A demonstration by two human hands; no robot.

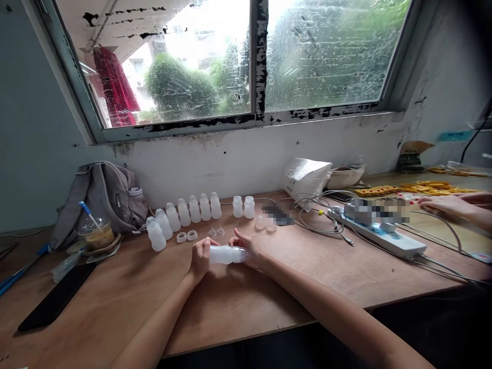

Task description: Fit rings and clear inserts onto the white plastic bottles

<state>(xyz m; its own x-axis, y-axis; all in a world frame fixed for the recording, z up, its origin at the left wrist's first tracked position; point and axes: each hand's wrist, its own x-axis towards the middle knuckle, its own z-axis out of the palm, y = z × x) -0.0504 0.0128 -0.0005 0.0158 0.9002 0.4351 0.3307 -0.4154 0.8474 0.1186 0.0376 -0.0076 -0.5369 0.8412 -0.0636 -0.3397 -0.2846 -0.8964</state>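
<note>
Above the table I hold a frosted white baby bottle (222,254) sideways. Its base end sits in my left hand (200,258), whose fingers are closed round it. My right hand (249,248) closes round the clear cap at the other end, thumb raised; some of its fingers are hidden. Beyond my hands stands a row of several capped baby bottles (184,212). Two bottles without caps (249,207) stand to their right. Nearer me lie two white collar rings (191,235), two clear teats (220,230) and two clear caps (260,222).
A grey backpack (103,197), an iced drink cup (96,233) and a black phone-like slab (57,297) are at left. To the right are a power strip (384,238), loose cables, a white bag (307,177), yellow pieces (426,188) and another person's hand (448,206).
</note>
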